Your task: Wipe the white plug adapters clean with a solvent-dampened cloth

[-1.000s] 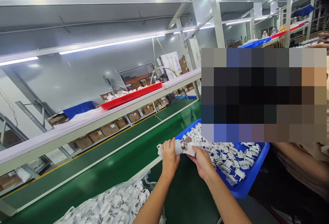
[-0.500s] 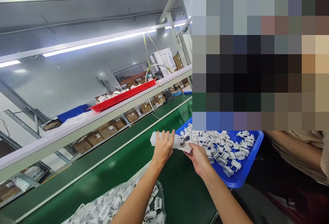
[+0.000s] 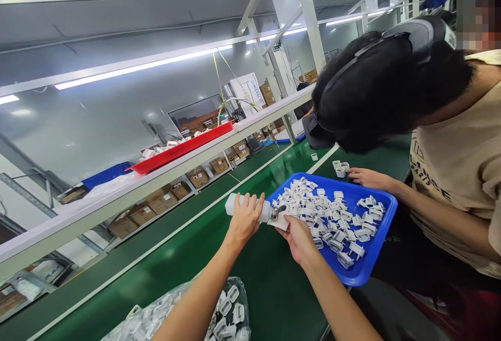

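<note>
My left hand (image 3: 245,218) is wrapped round a white plastic bottle (image 3: 265,212) with a metal top, tipped onto its side so that the top points right. Between the fingers of my right hand (image 3: 296,234) is a thin white cloth (image 3: 280,221), held right at the bottle's metal top. Just beyond my right hand, a blue tray (image 3: 362,275) holds many small white plastic parts (image 3: 311,205), some with prongs. Nearer to me, under my left forearm, lies a clear plastic bag (image 3: 156,307) full of similar white plastic housings.
A co-worker (image 3: 450,137) leans over the green belt (image 3: 274,283) at the right, one hand (image 3: 370,178) beside several small white pieces (image 3: 340,169). A raised shelf (image 3: 266,116) crosses behind the belt, bearing a red tray (image 3: 183,149). Cardboard boxes (image 3: 166,202) stand behind it.
The view has shifted slightly, so both hands and the bottle appear a little further left. My grip on the bottle and cloth looks the same.
</note>
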Motion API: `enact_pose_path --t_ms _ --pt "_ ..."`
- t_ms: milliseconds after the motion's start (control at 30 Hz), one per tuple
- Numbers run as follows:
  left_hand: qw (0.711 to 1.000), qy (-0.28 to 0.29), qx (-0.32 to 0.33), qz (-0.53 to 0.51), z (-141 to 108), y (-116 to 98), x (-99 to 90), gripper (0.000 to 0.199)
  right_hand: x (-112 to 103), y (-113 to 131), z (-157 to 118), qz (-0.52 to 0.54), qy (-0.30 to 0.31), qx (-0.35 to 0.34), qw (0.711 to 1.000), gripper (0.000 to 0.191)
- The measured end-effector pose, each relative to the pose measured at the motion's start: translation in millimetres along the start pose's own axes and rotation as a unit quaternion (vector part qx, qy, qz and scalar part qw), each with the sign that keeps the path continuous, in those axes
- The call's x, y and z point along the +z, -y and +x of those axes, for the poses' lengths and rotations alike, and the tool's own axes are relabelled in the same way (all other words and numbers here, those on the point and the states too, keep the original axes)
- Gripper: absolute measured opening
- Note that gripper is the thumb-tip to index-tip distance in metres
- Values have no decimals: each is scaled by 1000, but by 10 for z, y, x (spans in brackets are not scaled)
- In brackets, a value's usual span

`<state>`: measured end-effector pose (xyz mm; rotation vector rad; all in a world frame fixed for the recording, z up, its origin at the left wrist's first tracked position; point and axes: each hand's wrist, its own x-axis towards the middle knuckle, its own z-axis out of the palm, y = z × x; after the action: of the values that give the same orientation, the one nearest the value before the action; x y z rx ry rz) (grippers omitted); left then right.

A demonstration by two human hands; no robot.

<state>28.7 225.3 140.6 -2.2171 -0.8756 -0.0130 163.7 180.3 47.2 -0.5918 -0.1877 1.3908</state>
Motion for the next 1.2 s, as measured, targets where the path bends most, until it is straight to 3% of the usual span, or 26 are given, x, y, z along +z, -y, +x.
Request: enact_pose_path --t_ms 567,733,933,1100,1200 --pt "998 -4 -21 -56 -5 23 108 85 -24 -74 65 13 -1 -19 1000 32" --pt "990 -20 -76 -116 -51 -63 195 84 -42 -73 113 18 0 -26 1000 31" --pt "953 -65 -168 -245 -126 -229 321 68 -70 -8 110 22 10 -33 999 30" --pt "903 -100 -232 -347 -64 -281 410 39 -107 50 73 22 21 -26 999 30" --pt "870 -123 -272 -393 -35 -308 470 38 -127 74 53 22 18 -25 999 30"
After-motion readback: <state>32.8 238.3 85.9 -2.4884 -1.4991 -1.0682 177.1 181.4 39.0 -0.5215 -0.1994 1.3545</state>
